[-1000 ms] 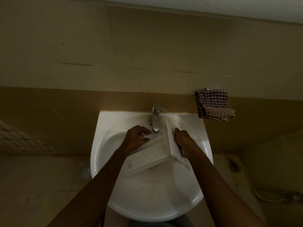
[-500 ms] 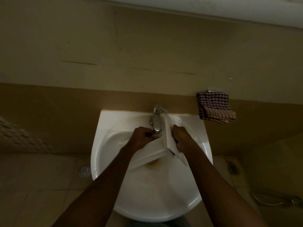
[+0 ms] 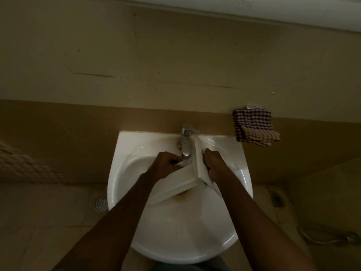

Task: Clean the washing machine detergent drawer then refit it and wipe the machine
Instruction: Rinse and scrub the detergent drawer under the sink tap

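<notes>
Holding a white plastic detergent drawer point(image 3: 175, 184) aslant over the middle of a round-fronted white ceramic basin point(image 3: 121, 153), above the plughole and just under a chrome mixer tap point(image 3: 185, 139) at the basin's back edge. Gripping the drawer's long body with the left hand point(image 3: 166, 166), with fingers curled over its upper side close beside the spout. Pressing against the drawer's broad front panel, on the end nearer the basin's right edge, with the right hand point(image 3: 214, 163), clenched round a dark bristled scrubber point(image 3: 203, 159) — brush or pad, cannot tell in this dim light. Past the basin's back right corner, draped over a chrome fitting on the tan wall — a folded checked cloth point(image 3: 254, 128), purple and beige. Down on the pale tiled floor beside the basin's left edge, a round metal drain grate point(image 3: 101, 203); beyond the right edge, a grey flexible hose point(image 3: 332, 239).
</notes>
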